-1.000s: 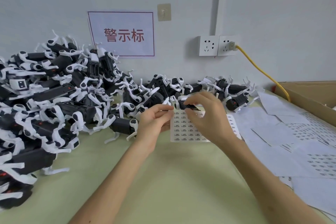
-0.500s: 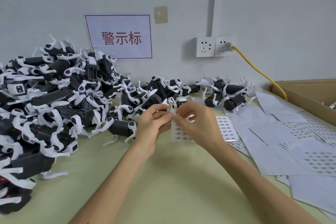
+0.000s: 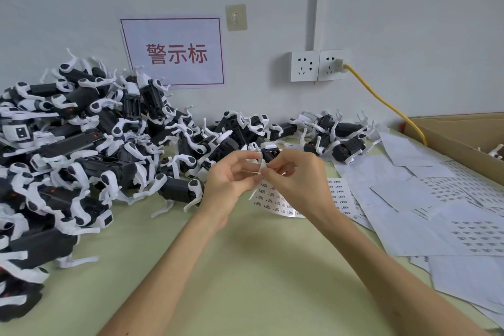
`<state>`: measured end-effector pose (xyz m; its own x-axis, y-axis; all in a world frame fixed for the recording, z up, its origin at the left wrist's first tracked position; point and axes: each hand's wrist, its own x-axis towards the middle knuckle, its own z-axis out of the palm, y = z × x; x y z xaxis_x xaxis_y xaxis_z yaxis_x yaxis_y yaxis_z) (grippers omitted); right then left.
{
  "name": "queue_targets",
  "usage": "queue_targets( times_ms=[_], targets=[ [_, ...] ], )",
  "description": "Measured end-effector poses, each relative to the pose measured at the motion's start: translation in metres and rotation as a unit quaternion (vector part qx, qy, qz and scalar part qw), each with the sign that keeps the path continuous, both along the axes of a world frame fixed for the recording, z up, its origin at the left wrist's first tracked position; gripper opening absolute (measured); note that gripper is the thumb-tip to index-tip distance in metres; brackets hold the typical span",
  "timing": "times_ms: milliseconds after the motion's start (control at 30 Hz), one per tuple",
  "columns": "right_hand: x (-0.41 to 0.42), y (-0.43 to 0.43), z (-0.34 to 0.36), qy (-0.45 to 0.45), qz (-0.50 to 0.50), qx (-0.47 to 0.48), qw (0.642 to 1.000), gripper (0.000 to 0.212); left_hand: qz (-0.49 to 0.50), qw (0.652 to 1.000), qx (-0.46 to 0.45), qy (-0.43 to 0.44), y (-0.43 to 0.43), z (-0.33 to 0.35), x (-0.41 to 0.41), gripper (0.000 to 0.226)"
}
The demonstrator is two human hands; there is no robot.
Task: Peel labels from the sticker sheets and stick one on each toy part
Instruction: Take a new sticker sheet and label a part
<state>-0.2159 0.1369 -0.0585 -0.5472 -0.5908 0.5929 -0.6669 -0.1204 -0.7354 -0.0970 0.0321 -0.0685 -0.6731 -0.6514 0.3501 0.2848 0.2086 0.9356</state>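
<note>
The head view looks down on a pale green worktop (image 3: 245, 275) with both hands meeting over its middle, towards the back edge. The left hand (image 3: 231, 180) pinches the upturned top edge of a sticker sheet (image 3: 286, 211) between thumb and forefinger. The right hand (image 3: 297, 180) has its thumb and fingertips nipped together on that same edge, just beside the left. Whether a label has come free there is hidden by the fingertips. Rows of printed labels (image 3: 272, 196) show on the part of the sheet below the hands, so this sheet is far from used up. The toy parts (image 3: 90, 142), black bodies with white limbs, are heaped along the left edge and strung across the back edge. None is in either hand, and none can be told as labelled or bare from here (any stickers on them are too small to make out). Loose sheets (image 3: 403, 194) overlap along the right edge, some blank-looking, some carrying labels, beside a cardboard box (image 3: 463, 133) at the back right corner. I judge the work to be mid-run: a peel is in hand, sticking comes next, and a large pile may remain.
</note>
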Motion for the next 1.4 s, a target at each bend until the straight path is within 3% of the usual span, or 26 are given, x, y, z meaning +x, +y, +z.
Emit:
queue_targets(
  times_ms=[167,600,800,900,1067,1233,1400],
  targets=[
    [-0.001,-0.001,-0.001,-0.017,0.001,0.017,1.000,0.014,0.015,1.000,0.001,-0.002,0.001,0.000,-0.001,0.033],
    [-0.007,0.001,0.004,-0.029,-0.003,0.021,0.999,0.013,0.029,0.999,0.026,-0.011,-0.005,-0.003,-0.002,0.040],
    [-0.013,0.007,0.012,-0.025,0.029,-0.008,0.999,0.011,0.029,0.993,0.053,-0.098,-0.009,-0.011,-0.005,0.039],
    [-0.012,0.008,0.011,0.051,0.050,0.002,0.997,0.013,0.063,0.994,0.017,-0.087,-0.007,-0.009,-0.006,0.018],
    [-0.013,0.006,0.007,0.086,0.053,-0.005,0.995,0.016,-0.047,0.997,0.032,-0.053,-0.005,0.007,0.006,0.039],
    [-0.016,0.006,0.007,0.090,0.039,-0.008,0.995,0.017,-0.062,0.997,0.033,-0.038,-0.004,0.008,0.007,0.018],
    [-0.013,0.004,0.006,0.047,0.049,-0.006,0.998,0.014,-0.027,0.999,0.039,-0.003,-0.004,0.009,0.009,0.014]
  ],
)
